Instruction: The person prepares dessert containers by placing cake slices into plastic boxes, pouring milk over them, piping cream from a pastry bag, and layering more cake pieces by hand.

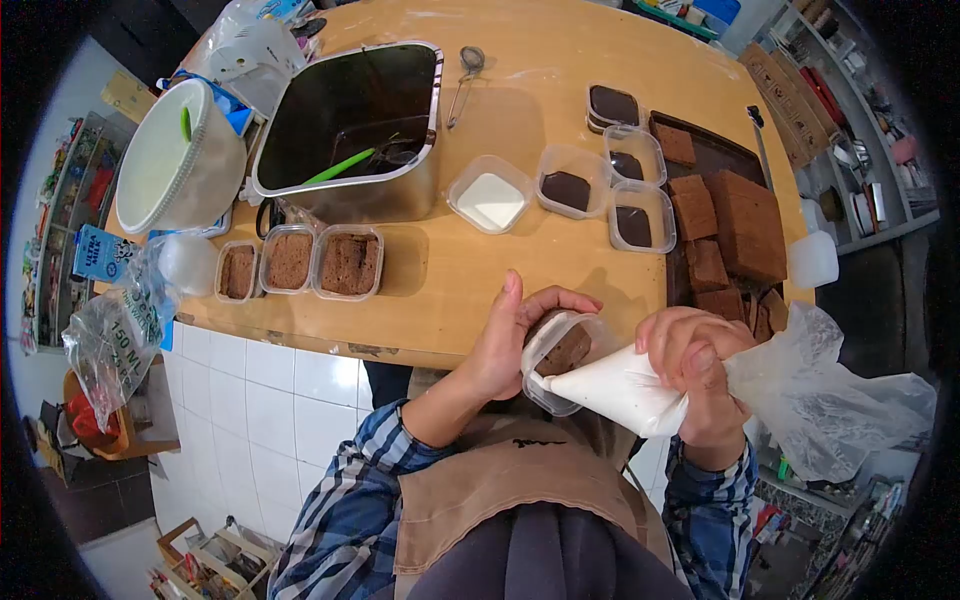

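Tilted in my left hand (510, 340) is a clear plastic tub (540, 385) with a piece of brown cake (562, 347) inside. My left fingers wrap round its far side. My right hand (695, 365) grips a piping bag (625, 392) of white cream, its twisted clear plastic end trailing off to the right. The bag's tip reaches into the tub's mouth, and a little white shows there. Beyond my hands, a tub with a white layer (492, 200) stands on the table, beside a tub with a dark chocolate layer (568, 190).
A deep metal pan (430, 150) of dark chocolate holds a green-handled tool (342, 166). Left are a white bucket (165, 160) and tubs of cake (350, 262). Right, a dark tray (715, 155) bears cake blocks (745, 225). A small sieve (472, 60) lies at the back.
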Action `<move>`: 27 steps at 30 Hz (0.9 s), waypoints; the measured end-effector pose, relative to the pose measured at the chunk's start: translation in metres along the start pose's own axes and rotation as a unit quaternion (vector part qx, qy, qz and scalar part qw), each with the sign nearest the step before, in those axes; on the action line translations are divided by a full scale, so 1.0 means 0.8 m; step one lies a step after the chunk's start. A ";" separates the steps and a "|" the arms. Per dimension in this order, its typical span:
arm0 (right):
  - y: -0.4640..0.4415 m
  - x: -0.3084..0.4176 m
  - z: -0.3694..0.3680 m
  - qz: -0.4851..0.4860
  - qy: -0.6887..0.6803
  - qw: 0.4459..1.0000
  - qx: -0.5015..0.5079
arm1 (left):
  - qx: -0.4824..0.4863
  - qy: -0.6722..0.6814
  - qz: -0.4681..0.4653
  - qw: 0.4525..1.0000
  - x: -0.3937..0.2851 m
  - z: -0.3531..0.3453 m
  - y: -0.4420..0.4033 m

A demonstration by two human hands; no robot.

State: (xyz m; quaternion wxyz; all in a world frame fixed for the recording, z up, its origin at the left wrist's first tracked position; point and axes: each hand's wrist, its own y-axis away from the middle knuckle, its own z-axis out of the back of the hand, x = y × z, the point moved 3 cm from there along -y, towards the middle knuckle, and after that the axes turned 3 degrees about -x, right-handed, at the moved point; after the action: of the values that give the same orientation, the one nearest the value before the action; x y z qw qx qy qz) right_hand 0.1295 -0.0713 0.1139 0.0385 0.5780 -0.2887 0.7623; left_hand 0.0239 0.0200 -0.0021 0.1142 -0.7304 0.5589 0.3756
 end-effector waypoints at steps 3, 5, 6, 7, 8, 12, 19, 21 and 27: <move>0.000 0.000 0.001 -0.009 0.004 1.000 0.012 | 0.000 -0.001 0.009 1.000 0.000 0.000 0.001; 0.002 -0.001 0.004 -0.018 0.017 0.999 0.026 | 0.001 -0.018 0.007 1.000 -0.001 0.000 0.001; 0.002 -0.002 0.004 -0.021 0.024 0.999 0.033 | -0.002 -0.021 0.010 1.000 -0.001 0.000 0.001; 0.002 -0.002 0.004 -0.017 0.024 0.999 0.031 | -0.006 -0.024 0.013 1.000 -0.001 0.000 0.002; 0.002 -0.002 0.004 -0.013 0.024 0.999 0.030 | -0.009 -0.027 0.015 0.999 -0.001 -0.001 0.002; 0.000 0.000 0.005 -0.015 0.059 0.997 0.040 | -0.016 -0.042 0.012 0.999 0.001 0.003 0.002; 0.002 -0.003 0.002 0.005 0.110 0.994 0.006 | -0.046 -0.054 0.014 0.997 0.004 0.007 0.001; -0.005 0.005 0.002 -0.011 0.129 0.991 0.034 | -0.053 -0.062 0.010 0.997 0.004 0.007 0.000; -0.003 0.002 0.003 0.030 0.172 0.984 -0.018 | -0.085 -0.048 -0.013 0.995 0.000 0.001 -0.002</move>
State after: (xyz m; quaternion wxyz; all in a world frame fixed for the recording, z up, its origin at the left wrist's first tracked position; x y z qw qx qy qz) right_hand 0.1317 -0.0709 0.1166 0.0751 0.4280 -0.3089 0.8460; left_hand 0.0251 0.0206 -0.0029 0.0834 -0.7262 0.5091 0.4544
